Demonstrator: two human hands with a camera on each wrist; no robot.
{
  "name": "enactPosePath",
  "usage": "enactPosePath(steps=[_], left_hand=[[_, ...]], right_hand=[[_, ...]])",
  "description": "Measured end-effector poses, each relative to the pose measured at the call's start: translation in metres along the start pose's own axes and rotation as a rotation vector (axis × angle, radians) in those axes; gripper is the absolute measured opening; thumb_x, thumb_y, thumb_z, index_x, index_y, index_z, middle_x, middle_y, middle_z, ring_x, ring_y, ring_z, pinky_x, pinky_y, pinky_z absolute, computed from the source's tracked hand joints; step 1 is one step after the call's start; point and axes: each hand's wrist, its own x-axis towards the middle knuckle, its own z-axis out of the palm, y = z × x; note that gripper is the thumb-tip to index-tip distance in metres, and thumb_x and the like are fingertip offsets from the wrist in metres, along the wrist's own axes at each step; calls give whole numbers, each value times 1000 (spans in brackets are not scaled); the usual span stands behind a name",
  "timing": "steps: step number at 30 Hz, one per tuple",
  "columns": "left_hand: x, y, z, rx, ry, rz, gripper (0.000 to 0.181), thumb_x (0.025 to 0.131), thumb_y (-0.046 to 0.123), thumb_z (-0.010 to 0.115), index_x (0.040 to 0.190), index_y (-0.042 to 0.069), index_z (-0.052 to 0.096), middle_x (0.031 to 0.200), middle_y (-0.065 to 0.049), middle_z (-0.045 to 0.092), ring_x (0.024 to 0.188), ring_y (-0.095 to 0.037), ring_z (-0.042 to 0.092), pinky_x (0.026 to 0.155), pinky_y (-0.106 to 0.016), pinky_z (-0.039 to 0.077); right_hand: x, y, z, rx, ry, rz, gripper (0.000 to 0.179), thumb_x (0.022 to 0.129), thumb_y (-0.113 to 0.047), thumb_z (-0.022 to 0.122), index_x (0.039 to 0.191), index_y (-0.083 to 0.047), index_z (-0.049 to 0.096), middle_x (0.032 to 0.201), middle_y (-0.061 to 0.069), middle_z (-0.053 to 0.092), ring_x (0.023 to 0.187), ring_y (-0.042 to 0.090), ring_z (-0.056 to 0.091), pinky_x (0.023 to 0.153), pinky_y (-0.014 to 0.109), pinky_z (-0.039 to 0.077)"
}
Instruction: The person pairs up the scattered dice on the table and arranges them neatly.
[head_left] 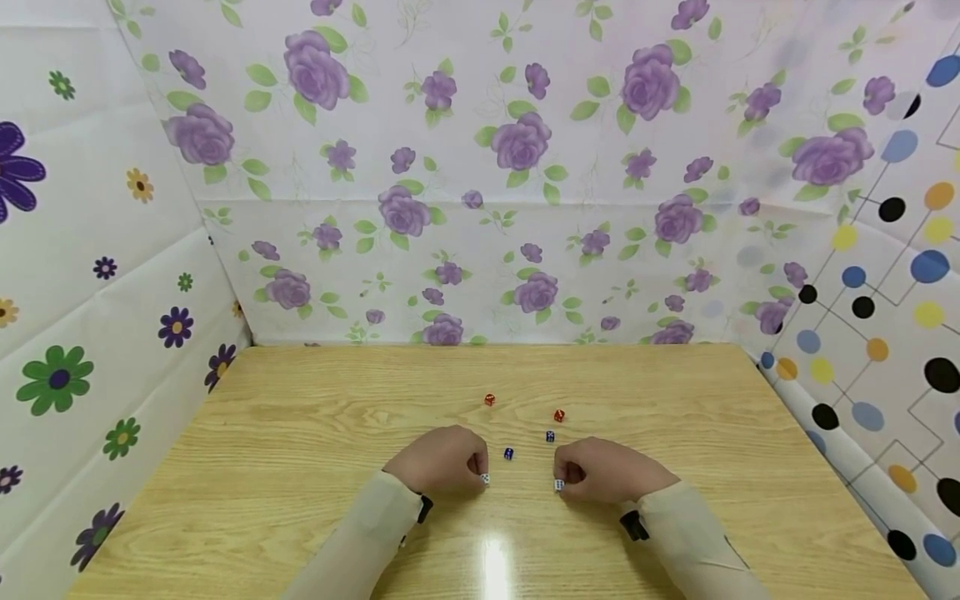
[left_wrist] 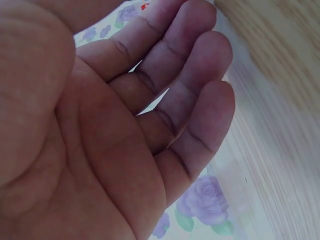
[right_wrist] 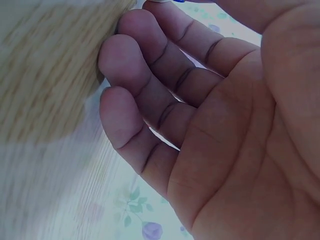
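Observation:
In the head view my left hand (head_left: 444, 460) is low over the table, thumb and index finger pinching a small white die (head_left: 485, 478). Opposite it, my right hand (head_left: 611, 472) pinches a second white die (head_left: 558, 485) at its fingertips. Two blue dice lie between and just beyond the hands: one (head_left: 508, 454) near the left hand, the other (head_left: 550, 436) above the right. In the left wrist view the other fingers (left_wrist: 207, 112) curve loosely, and the die is hidden. The right wrist view shows similarly bent fingers (right_wrist: 122, 115) close to the wood.
Farther back on the wooden table (head_left: 337, 400) lie two red dice, one (head_left: 490, 400) towards the left and one (head_left: 559, 415) behind the right-hand blue die. Floral cloth (head_left: 465, 167) hangs behind the table's far edge, with patterned cloths along both sides.

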Motion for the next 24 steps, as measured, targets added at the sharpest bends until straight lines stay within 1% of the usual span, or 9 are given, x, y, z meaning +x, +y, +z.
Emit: enactPosePath(steps=[4, 11, 20, 24], left_hand=[[0, 3, 1, 2, -4, 14, 16, 88, 14, 79, 80, 23, 68, 77, 16, 61, 69, -5, 55, 69, -26, 49], [-3, 5, -1, -8, 18, -4, 18, 86, 16, 82, 79, 25, 68, 78, 16, 62, 70, -5, 57, 70, -27, 50], [-2, 6, 0, -2, 14, 7, 19, 87, 14, 80, 78, 25, 67, 77, 15, 62, 68, -5, 55, 69, -26, 49], [0, 5, 1, -7, -1, 14, 18, 88, 15, 80, 79, 24, 68, 77, 15, 62, 68, -4, 55, 69, -26, 49]], right_hand=[[0, 0, 0, 0, -3, -3, 13, 97, -17, 73, 90, -25, 66, 77, -12, 57, 66, 3, 47, 62, 26, 43], [0, -1, 0, -31, 5, 35, 11, 95, -17, 75, 92, -25, 68, 78, -13, 57, 67, 3, 48, 64, 27, 44], [0, -3, -1, -32, -6, 23, 13, 96, -17, 74, 90, -26, 67, 79, -15, 58, 68, 3, 50, 65, 26, 46], [0, -3, 0, -31, -8, 8, 12, 97, -18, 74, 90, -25, 67, 79, -15, 58, 68, 3, 49, 65, 26, 45]])
